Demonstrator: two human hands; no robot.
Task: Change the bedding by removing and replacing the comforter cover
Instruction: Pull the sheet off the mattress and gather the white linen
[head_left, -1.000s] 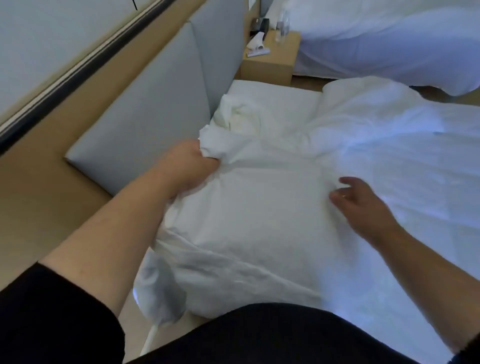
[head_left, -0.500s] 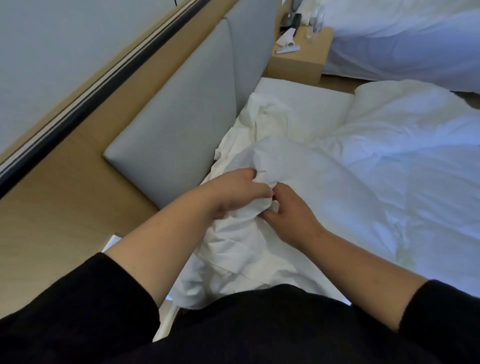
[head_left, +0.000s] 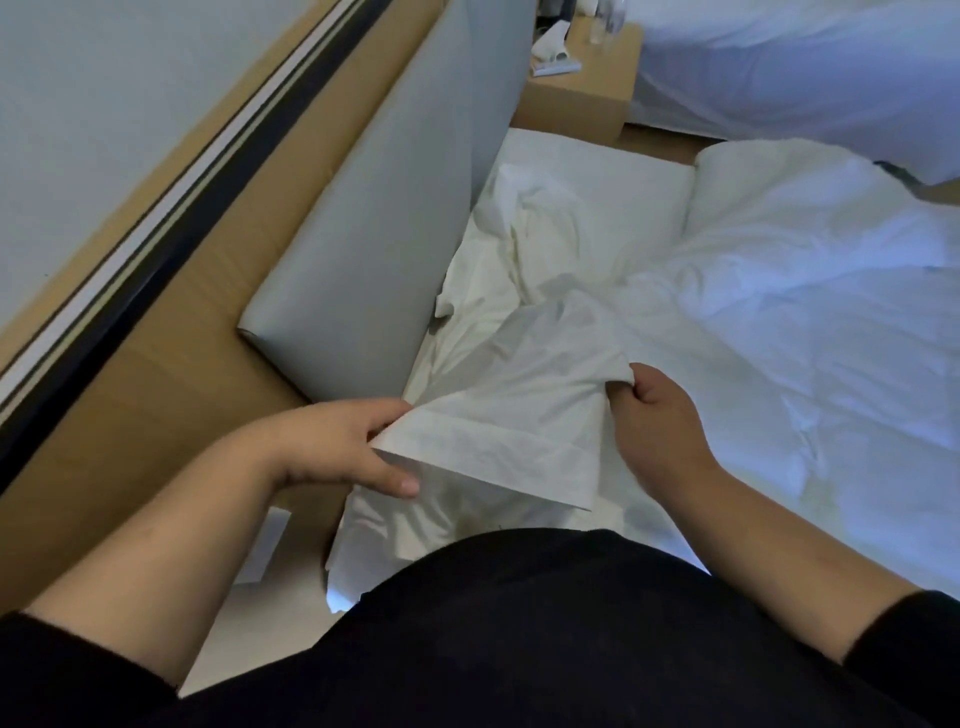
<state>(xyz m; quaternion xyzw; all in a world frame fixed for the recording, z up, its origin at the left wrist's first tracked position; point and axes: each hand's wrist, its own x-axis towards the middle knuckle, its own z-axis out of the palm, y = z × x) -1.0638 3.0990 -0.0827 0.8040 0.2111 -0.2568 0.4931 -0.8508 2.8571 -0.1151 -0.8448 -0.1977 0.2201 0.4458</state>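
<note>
Holding the white comforter cover (head_left: 519, 410) by its hemmed edge, I see both hands closed on the cloth. My left hand (head_left: 343, 447) pinches the corner at about eight o'clock, thumb under, fingers over. My right hand (head_left: 654, 415) grips a bunched fold at about four o'clock, fingers curled tight. The cover stretches between them above the bed (head_left: 597, 171), near the grey headboard (head_left: 374, 234). The comforter (head_left: 805, 291) lies rumpled toward two o'clock. A wooden nightstand (head_left: 576, 104) stands at twelve o'clock.
</note>
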